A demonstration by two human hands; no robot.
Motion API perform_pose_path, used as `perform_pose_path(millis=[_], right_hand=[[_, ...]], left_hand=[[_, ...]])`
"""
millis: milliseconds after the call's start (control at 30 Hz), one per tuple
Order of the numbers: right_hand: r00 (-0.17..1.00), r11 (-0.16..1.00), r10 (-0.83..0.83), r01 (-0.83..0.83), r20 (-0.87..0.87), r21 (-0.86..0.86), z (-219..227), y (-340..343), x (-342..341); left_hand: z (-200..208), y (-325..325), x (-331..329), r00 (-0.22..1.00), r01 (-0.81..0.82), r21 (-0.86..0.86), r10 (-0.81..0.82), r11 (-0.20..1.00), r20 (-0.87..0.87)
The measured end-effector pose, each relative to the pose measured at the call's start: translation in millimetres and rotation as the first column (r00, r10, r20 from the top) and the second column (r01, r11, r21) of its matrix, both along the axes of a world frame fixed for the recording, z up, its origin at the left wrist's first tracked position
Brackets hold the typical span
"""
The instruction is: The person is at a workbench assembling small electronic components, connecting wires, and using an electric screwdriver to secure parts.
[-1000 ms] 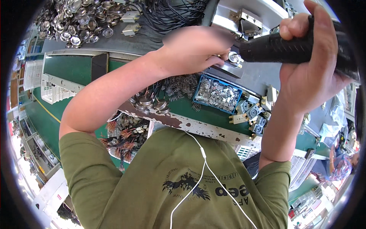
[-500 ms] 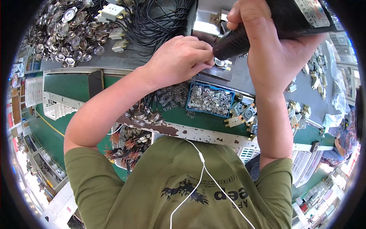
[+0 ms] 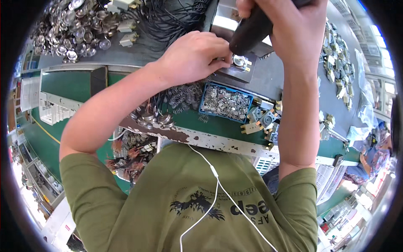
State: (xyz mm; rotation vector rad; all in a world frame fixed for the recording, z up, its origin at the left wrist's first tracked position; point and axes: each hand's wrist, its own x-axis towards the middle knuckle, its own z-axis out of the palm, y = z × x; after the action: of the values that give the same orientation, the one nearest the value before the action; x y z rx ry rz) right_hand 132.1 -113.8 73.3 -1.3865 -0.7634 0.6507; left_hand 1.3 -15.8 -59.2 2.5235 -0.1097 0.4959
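right hand (image 3: 296, 29): fingers wrapped round a black tool (image 3: 252, 33), which slants down and left, nose over the block (image 3: 232, 74). slant seems chosen to bring the nose to the work while the grip stays clear of it. left hand (image 3: 195, 54): fingers bent, tips at the part (image 3: 240, 62), just left of it and beside the nose; probably there to steady something small. whether they pinch the part, or only rest by it, cannot tell.

part lies on top of the block, on the near side of the nose, brass tabs toward the right. the block presumably lifts it above the bench (image 3: 268, 77) and gives firm backing.

supplies lie around the work, likely for short reach: blue tray (image 3: 222, 117) of metal clips (image 3: 226, 103) on the near side, springs (image 3: 184, 96) left of it, switches (image 3: 266, 119) to its right. wires (image 3: 172, 21) and heaped metal discs (image 3: 79, 31) farther left.

hidden or cut: upper tool and some right fingers run off the far edge; tool covers part of the block's far side. nose tip lost behind left fingertips, so contact with the part unclear. discs and wires also cropped at the far edge
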Motion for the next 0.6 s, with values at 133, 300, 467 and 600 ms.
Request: perform_pose_path(millis=[133, 300, 467, 600], right_hand=[[0.918, 0.860, -0.277, 0.106, 0.282, 0.499, -32, -14, -21], [0.842, 0.907, -0.214, -0.017, 0.495, 0.422, -42, -13, -6], [0.830, 0.925, -0.202, -0.013, 0.521, 0.379, -38, -14, -10], [0.834, 0.948, -0.134, -0.050, 0.535, 0.315, -37, -18, -5]], left_hand=[[12, -10, 3, 0.977, -0.157, 0.008, 0.156, 0.988, -0.144], [37, -10, 9, 0.899, -0.119, 0.143, 0.167, 0.983, -0.404], [31, -9, 8, 0.899, -0.101, 0.132, 0.147, 0.986, -0.413], [32, -10, 10, 0.896, -0.102, 0.155, 0.158, 0.983, -0.415]])
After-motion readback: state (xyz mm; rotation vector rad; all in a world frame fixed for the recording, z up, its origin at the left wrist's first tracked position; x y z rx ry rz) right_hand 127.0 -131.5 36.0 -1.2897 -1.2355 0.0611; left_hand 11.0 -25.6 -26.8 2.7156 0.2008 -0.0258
